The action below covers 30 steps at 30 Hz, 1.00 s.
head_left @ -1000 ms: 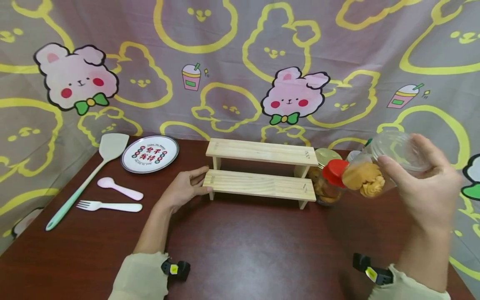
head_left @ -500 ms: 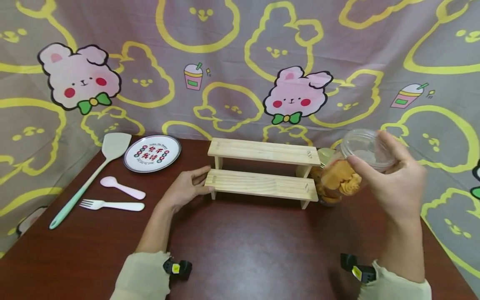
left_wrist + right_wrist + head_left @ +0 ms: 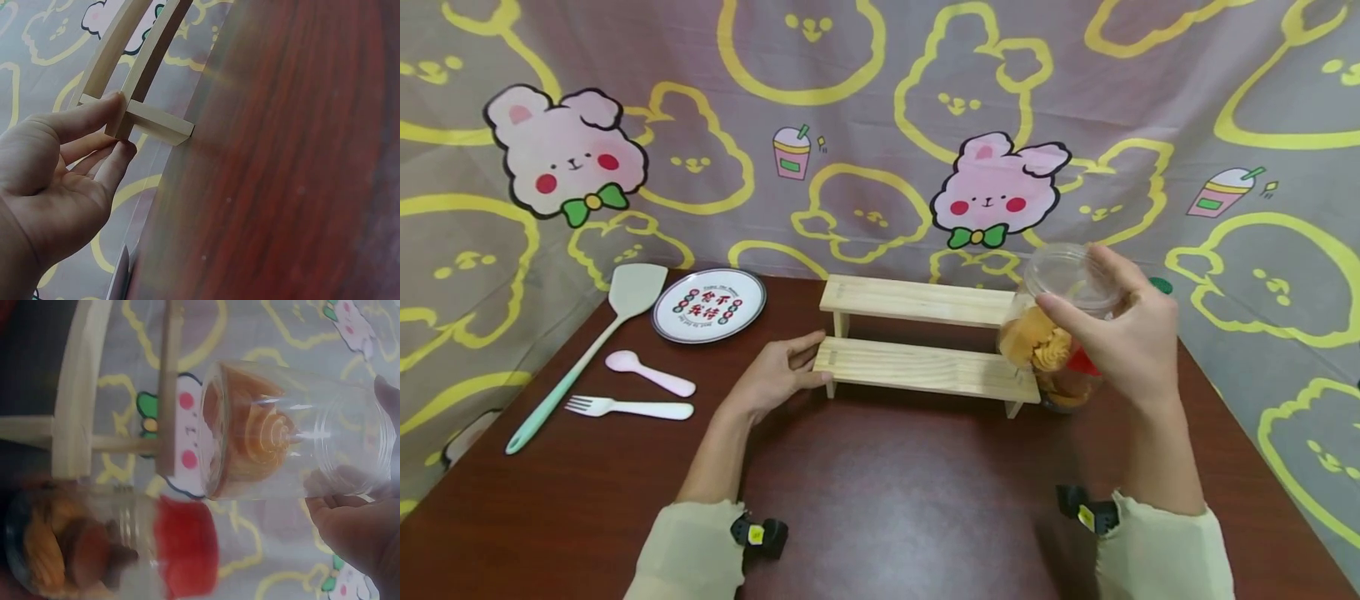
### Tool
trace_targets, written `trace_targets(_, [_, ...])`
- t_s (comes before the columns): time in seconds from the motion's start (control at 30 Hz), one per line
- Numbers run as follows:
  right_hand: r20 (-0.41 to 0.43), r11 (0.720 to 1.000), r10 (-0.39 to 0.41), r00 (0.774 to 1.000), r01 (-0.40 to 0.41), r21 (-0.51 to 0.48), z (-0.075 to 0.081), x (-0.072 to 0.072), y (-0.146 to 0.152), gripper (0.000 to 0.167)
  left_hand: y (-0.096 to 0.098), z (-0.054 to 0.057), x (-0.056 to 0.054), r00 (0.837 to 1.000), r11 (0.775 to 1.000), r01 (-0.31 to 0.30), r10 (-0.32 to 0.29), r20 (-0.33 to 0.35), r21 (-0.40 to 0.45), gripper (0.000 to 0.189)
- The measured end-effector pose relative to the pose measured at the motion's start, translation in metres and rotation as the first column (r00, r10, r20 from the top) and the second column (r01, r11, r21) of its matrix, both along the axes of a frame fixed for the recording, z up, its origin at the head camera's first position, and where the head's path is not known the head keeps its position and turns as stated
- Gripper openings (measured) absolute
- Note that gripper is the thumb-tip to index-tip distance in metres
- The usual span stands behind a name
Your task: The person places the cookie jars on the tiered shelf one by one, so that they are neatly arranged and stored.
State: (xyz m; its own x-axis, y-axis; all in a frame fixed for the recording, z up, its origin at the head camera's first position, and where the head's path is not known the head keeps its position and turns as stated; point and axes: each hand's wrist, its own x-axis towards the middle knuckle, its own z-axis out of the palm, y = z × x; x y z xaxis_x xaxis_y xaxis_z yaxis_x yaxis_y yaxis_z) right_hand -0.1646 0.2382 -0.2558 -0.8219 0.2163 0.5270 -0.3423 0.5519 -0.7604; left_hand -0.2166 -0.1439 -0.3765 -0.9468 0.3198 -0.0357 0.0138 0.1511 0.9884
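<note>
R grip clamped on jar nr shelf R edge, L grip pinching L edge.

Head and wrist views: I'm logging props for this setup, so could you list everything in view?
Rack: 1, pale wood, back centre of table.
Held jar: 1, clear with orange-brown contents, raised by rack's right end.
Red-lidded jar: 1, clear body, right of rack.
Green object: 1, green, back right, mostly hidden.
Plate: 1, white, back left.
Spatula: 1, pale with mint handle, far left.
Spoon: 1, pale pink, in front of plate.
Fork: 1, white, in front of spoon.
Table: 1, dark reddish brown, underneath.
Cloth: 1, greyish with yellow outlines, backdrop.
Sleeves: 2, pale, on forearms.
Wrist devices: 2, black, at wrists.
Left hand: 1, bare, gripping rack's left end.
Right hand: 1, bare, holding jar.
</note>
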Motion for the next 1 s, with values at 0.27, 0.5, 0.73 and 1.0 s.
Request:
trace_targets(0.27, [0.069,0.991,0.123,0.99,-0.126,0.034,-0.003,-0.022,-0.018,0.076,0.001,0.0,0.0,1.0,1.0,0.003,-0.003,0.003,-0.007,0.074])
trace_targets(0.5, [0.108,0.974,0.227,0.968,-0.225,-0.03,-0.001,-0.038,-0.038,0.078,0.0,0.001,-0.002,1.0,1.0,-0.002,0.002,0.009,-0.017,0.074])
trace_targets(0.73, [0.1,0.955,0.295,0.95,-0.29,-0.059,0.0,-0.055,-0.055,0.079,0.0,0.002,-0.001,1.0,1.0,0.0,0.0,0.016,-0.008,0.075])
trace_targets(1.0, [0.077,0.931,0.365,0.928,-0.361,-0.058,0.004,-0.076,-0.081,0.078,0.0,0.002,0.001,1.0,1.0,-0.009,0.008,0.03,0.015,0.075])
